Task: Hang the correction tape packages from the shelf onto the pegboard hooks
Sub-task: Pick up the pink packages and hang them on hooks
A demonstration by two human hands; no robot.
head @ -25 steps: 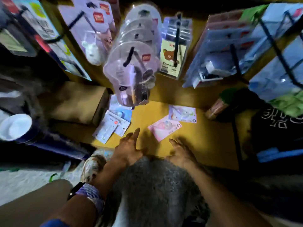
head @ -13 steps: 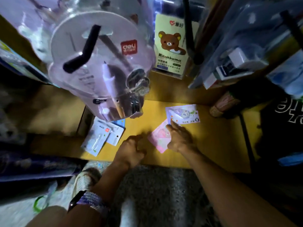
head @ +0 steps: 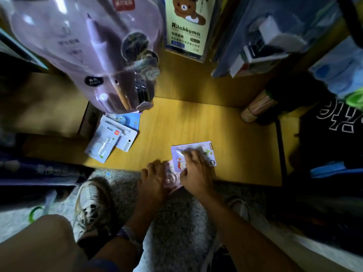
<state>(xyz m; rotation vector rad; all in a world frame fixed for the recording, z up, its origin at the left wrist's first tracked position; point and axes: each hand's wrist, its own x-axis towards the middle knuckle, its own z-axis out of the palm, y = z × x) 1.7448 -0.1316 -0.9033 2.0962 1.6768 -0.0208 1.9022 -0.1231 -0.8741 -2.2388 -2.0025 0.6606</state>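
Both hands are down at the front edge of the yellow wooden shelf [head: 196,122]. The left hand [head: 155,178] sits on a pink correction tape package [head: 171,178] that sticks out a little over the shelf edge, and its fingers look bent around the pack. The right hand [head: 196,173] is on top of a purple correction tape package [head: 208,152] that lies flat on the shelf, partly over the pink one. Its fingers [head: 193,155] are blurry, so I cannot tell if they are pinching the pack or just pressing on it. Further left on the shelf lie a few pale blue packages [head: 110,140] in a small pile, well apart from the hands. A big see-through purple pack [head: 82,55] hangs above them. A card with a brown bear [head: 184,24] hangs beside it. A sneaker [head: 92,205] stands on the grey speckled floor [head: 182,222].
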